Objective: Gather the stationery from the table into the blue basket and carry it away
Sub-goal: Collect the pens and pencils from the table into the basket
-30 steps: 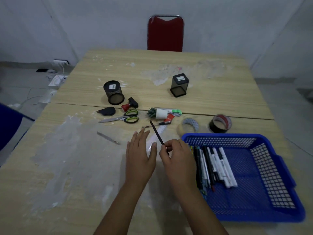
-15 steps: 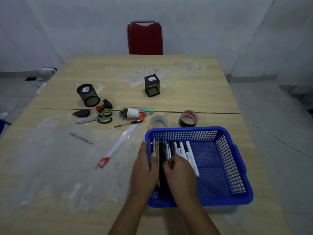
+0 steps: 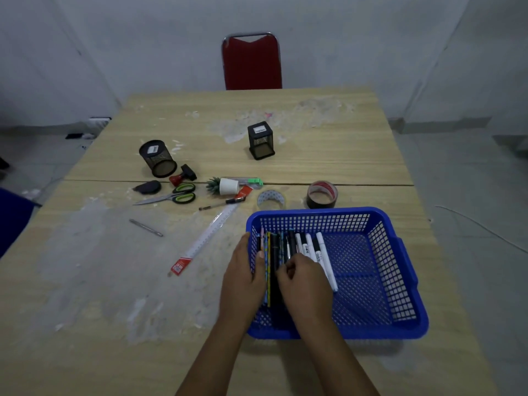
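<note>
**A:** Where is the basket sitting, and what are the hands doing?

**B:** The blue basket [image 3: 380, 270] is sitting on the near right part of the wooden table [image 3: 314, 155]. A row of pens and markers [image 3: 297, 247] is lying side by side along its left half. The left hand [image 3: 243, 278] is resting against the basket's left wall, fingers straight and pressed together, thumb reaching over the rim to touch the outermost pen. The right hand [image 3: 305, 284] is lying on top of the row with its fingers curled down onto the pens; whether they are pinching one pen or only pressing on them, I cannot tell.

**A:** What is lying around it?

**B:** Just beyond the far rim, a clear tape roll [image 3: 271, 199] and a dark tape roll [image 3: 322, 194] are lying near each other. A white ruler [image 3: 206, 238] is lying slantwise just left of the basket, with a thin pen [image 3: 221, 204] at its far end. Further left, a small metal tool [image 3: 145, 227] is lying alone. Behind those, green-handled scissors [image 3: 171, 197], a black oval object [image 3: 147, 187], a red and black stamp [image 3: 183, 175], a small potted plant on its side [image 3: 224, 186] and a green cutter [image 3: 251, 182] are clustering together.

**A:** Anything standing upright?

**B:** A square mesh pen holder [image 3: 260, 140] is standing mid-table; a round mesh holder [image 3: 157, 158] is tilting over at the left. A red chair [image 3: 251, 62] is standing at the far end.
</note>
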